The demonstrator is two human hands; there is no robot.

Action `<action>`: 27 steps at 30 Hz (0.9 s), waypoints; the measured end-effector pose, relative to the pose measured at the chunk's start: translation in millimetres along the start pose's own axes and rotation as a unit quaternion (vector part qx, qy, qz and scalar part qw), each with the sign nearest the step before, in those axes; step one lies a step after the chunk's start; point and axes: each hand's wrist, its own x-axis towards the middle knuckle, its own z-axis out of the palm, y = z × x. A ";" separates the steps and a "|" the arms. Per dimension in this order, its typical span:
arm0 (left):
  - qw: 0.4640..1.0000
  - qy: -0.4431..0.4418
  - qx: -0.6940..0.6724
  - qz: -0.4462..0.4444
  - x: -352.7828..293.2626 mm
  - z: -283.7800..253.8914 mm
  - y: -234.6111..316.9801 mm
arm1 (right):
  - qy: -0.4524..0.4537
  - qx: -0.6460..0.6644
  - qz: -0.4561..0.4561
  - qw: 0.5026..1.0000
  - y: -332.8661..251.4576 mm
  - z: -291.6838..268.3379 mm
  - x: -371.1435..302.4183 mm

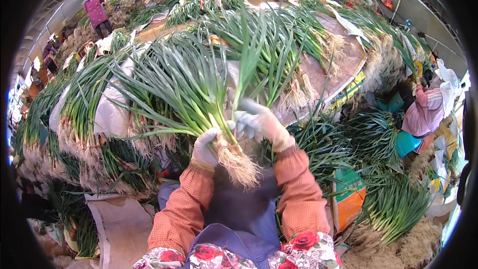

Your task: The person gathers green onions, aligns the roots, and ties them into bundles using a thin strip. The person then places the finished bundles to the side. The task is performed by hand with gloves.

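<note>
My left hand [205, 149], in a pale glove, is closed round the lower stems of a bunch of green garlic [191, 89]. The long flat leaves fan up and away to the left, and the pale shaggy roots [238, 164] hang below my grip. Just right of the bunch is my gloved right hand [261, 123], slightly blurred, its fingers curled in. It grips a green garlic stalk [249, 60] whose leaves rise upright and are smeared by motion. The stalk's lower end is partly hidden behind the fingers and the bunch.
More green garlic [298, 82] lies on a board [343, 65] ahead. Sheet-covered bundles [82, 99] stand at the left. Heaps [398, 204] lie low on the right, near an orange and green sack [347, 197]. A person in pink [425, 109] works at the right; others are farther back.
</note>
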 end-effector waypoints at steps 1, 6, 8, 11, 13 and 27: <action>1.000 0.006 0.001 -0.010 -3.8 -1.1 5.1 | -0.090 -0.019 0.060 0.994 -8.1 3.9 7.7; 0.997 0.012 0.070 -0.010 9.0 17.8 7.8 | -0.011 0.075 -0.062 0.995 27.6 8.1 24.8; 0.999 -0.011 0.052 0.006 12.8 19.8 3.2 | 0.154 -0.026 -0.181 0.971 43.3 -11.2 42.3; 0.999 0.011 0.043 0.008 -4.3 11.3 8.2 | 0.320 0.196 -0.220 0.901 39.6 -50.4 16.2; 0.999 0.019 -0.032 0.002 -12.6 9.3 11.2 | 0.415 0.129 -0.289 0.853 27.9 -44.7 -19.6; 1.000 -0.012 0.022 -0.003 -19.4 28.0 3.7 | 0.286 -0.408 -0.181 0.848 54.6 7.0 -12.2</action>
